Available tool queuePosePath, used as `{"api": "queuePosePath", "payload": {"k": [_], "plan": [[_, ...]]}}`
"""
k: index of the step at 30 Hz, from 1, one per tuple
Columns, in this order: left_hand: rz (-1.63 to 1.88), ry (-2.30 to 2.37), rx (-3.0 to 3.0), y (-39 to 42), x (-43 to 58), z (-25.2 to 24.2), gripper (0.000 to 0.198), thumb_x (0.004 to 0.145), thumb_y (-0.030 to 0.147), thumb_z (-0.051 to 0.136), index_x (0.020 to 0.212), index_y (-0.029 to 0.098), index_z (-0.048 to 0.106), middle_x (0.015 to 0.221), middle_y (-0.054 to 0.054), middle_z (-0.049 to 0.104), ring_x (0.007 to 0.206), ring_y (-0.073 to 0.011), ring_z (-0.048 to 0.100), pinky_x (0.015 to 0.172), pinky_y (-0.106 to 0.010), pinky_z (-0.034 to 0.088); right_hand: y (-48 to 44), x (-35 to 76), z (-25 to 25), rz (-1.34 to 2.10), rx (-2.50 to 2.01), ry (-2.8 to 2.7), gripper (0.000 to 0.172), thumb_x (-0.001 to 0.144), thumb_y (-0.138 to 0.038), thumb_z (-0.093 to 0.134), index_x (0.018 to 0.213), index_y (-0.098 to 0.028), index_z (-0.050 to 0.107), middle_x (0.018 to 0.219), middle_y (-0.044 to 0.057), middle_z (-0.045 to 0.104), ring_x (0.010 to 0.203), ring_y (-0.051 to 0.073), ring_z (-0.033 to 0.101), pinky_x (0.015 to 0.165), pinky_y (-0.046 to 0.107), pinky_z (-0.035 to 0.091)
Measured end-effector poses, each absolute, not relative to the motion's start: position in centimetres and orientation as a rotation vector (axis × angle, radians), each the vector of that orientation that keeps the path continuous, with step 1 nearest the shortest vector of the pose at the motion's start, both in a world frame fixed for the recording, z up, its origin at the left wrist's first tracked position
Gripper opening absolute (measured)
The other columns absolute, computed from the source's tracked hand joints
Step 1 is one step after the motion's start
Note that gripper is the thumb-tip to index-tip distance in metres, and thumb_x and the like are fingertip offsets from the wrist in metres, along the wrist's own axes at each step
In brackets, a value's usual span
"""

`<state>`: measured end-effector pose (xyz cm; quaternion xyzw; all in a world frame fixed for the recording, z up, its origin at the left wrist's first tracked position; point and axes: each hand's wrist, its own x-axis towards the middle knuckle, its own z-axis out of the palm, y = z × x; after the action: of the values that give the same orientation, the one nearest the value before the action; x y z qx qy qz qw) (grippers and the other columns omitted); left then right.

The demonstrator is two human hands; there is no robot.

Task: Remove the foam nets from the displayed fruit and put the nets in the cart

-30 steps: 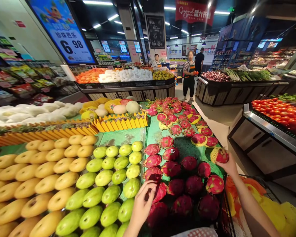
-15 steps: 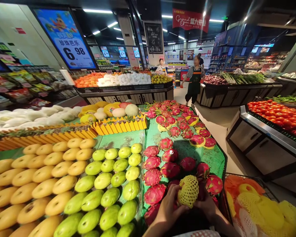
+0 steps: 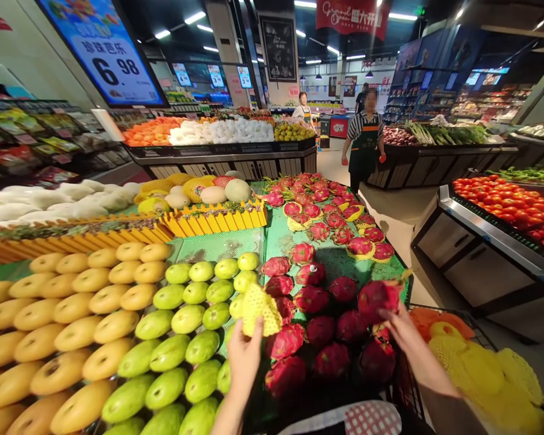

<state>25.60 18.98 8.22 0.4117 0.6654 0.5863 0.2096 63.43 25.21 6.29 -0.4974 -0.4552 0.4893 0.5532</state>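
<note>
My left hand point(image 3: 246, 350) pinches a yellow foam fruit net point(image 3: 259, 309), which hangs limp above the green fruits point(image 3: 170, 370). On the right, my right hand point(image 3: 398, 323) grips a dragon fruit point(image 3: 377, 301) by its near side, its stem end pointing right. Below and left of it, rows of bare dragon fruits point(image 3: 332, 360) lie on the green mat point(image 3: 272, 238). Farther back, several dragon fruits point(image 3: 365, 246) still sit in yellow nets.
Yellow-brown fruits point(image 3: 80, 311) fill the left of the stand, behind them a small yellow fence point(image 3: 215, 220). Used foam nets point(image 3: 474, 374) pile up in a wire basket at lower right. A tomato stand point(image 3: 485, 241) is at right. A person in an apron point(image 3: 365, 145) stands in the aisle.
The foam net has come off the fruit. My left hand has carried it leftward, while my right hand has moved the dragon fruit up and right. The person in the aisle is nearer.
</note>
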Motion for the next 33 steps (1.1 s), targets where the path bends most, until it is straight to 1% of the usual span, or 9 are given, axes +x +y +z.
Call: {"api": "queuePosePath", "payload": {"k": [2,3,6,10,15,19,24,30,33], "plan": [[1.687,1.913,1.054,18.5,23.4,8.4,0.053,0.077,0.072,0.076,0.09,0.021,0.068,0.085,-0.004,0.076,0.074,-0.0226,0.069,0.067,-0.034,0.06,28.3,66.7,7.5,0.933,-1.3,-1.139,0.087,0.06,-0.042,0.096,0.14,-0.028,0.064,0.141,0.012,0.068,0.13,0.039,0.063,0.112,0.058,0.053],[1.691,1.935,1.029,18.2,22.6,8.3,0.058,0.074,0.076,0.077,0.09,0.021,0.069,0.085,-0.005,0.077,0.075,-0.0222,0.069,0.067,-0.033,0.06,29.9,68.3,7.8,0.678,-1.455,-1.385,0.092,0.061,-0.042,0.095,0.145,-0.026,0.061,0.149,0.015,0.062,0.137,0.042,0.057,0.113,0.057,0.052],[1.664,1.996,0.984,17.1,21.2,7.9,0.069,0.068,0.085,0.076,0.088,0.02,0.068,0.084,-0.004,0.077,0.074,-0.0216,0.069,0.066,-0.032,0.06,33.8,72.5,7.3,0.103,-1.819,-1.992,0.088,0.069,-0.03,0.087,0.152,-0.027,0.058,0.15,0.019,0.058,0.133,0.045,0.058,0.1,0.054,0.058],[1.618,2.029,0.981,16.3,21.0,7.4,0.072,0.067,0.089,0.074,0.086,0.02,0.067,0.079,-0.003,0.075,0.068,-0.021,0.067,0.059,-0.03,0.057,36.8,76.3,4.1,-0.144,-1.848,-2.441,0.084,0.074,-0.016,0.078,0.154,-0.024,0.056,0.15,0.02,0.059,0.128,0.04,0.062,0.093,0.045,0.061],[1.618,1.977,1.013,16.6,21.3,7.2,0.061,0.072,0.078,0.078,0.087,0.019,0.068,0.077,-0.003,0.075,0.065,-0.0203,0.064,0.054,-0.028,0.053,38.2,78.5,0.1,-0.212,-1.619,-2.675,0.069,0.083,-0.002,0.056,0.146,-0.03,0.064,0.156,0.013,0.06,0.144,0.031,0.056,0.114,0.048,0.053],[1.621,1.944,1.033,17.1,21.7,7.1,0.048,0.077,0.066,0.078,0.09,0.021,0.069,0.085,-0.002,0.078,0.072,-0.0205,0.067,0.059,-0.028,0.057,37.9,78.8,-1.3,-0.16,-1.493,-2.708,0.067,0.087,0.001,0.048,0.14,-0.036,0.068,0.158,0.006,0.061,0.153,0.025,0.048,0.126,0.051,0.04],[1.561,1.916,1.076,17.4,22.6,7.2,0.044,0.082,0.064,0.077,0.092,0.022,0.068,0.083,-0.001,0.076,0.07,-0.0189,0.066,0.06,-0.027,0.057,37.1,77.9,-1.3,-0.068,-1.602,-2.607,0.069,0.084,0.0,0.051,0.143,-0.035,0.066,0.162,0.007,0.055,0.157,0.028,0.039,0.126,0.057,0.037],[1.515,1.9,1.157,17.4,23.5,7.2,0.051,0.083,0.071,0.075,0.088,0.021,0.066,0.079,-0.002,0.072,0.069,-0.019,0.064,0.061,-0.029,0.057,37.4,77.1,1.0,0.291,-1.716,-2.634,0.076,0.065,0.001,0.067,0.134,-0.029,0.074,0.154,0.013,0.059,0.152,0.036,0.042,0.125,0.058,0.038],[1.432,1.908,1.228,17.2,24.4,7.0,0.051,0.086,0.073,0.07,0.082,0.023,0.064,0.069,0.0,0.066,0.059,-0.0176,0.057,0.053,-0.03,0.051,35.9,75.9,3.7,0.389,-1.755,-2.454,0.08,0.071,-0.002,0.065,0.146,-0.027,0.066,0.161,0.013,0.054,0.155,0.037,0.041,0.128,0.058,0.035]]}}
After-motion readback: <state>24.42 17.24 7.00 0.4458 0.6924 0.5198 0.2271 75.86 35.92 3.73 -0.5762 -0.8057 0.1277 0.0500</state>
